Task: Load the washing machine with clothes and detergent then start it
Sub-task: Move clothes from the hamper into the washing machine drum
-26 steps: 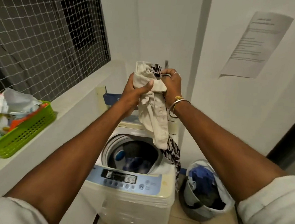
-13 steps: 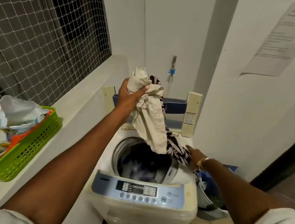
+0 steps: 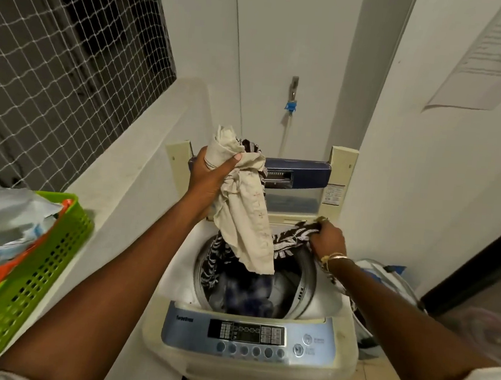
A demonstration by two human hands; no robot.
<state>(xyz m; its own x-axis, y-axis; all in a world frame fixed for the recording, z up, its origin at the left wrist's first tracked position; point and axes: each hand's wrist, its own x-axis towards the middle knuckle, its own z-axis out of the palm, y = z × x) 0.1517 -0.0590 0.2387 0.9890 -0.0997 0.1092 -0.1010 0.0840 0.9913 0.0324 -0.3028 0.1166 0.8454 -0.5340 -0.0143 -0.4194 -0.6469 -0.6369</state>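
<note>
A white top-loading washing machine (image 3: pixel 334 354) stands below me, lid (image 3: pixel 299 173) raised, with dark clothes (image 3: pixel 246 292) in its drum. My left hand (image 3: pixel 211 174) holds a bunched cream garment (image 3: pixel 246 226) above the drum opening, its tail hanging down into it. My right hand (image 3: pixel 328 239) grips a black-and-white patterned cloth (image 3: pixel 293 239) at the drum's right rim; that cloth runs under the cream garment and into the drum. The control panel (image 3: pixel 245 333) faces me at the front.
A green plastic basket (image 3: pixel 32 280) with packets stands on the white ledge (image 3: pixel 128 185) at left, below a netted window (image 3: pixel 58 51). A bucket lined with a white bag (image 3: pixel 386 280) sits on the floor right of the machine. A tap (image 3: pixel 291 102) is on the back wall.
My right hand left the top of the bundle, dropped to the drum's right rim and took the patterned cloth. My left hand lowered the cream garment toward the drum.
</note>
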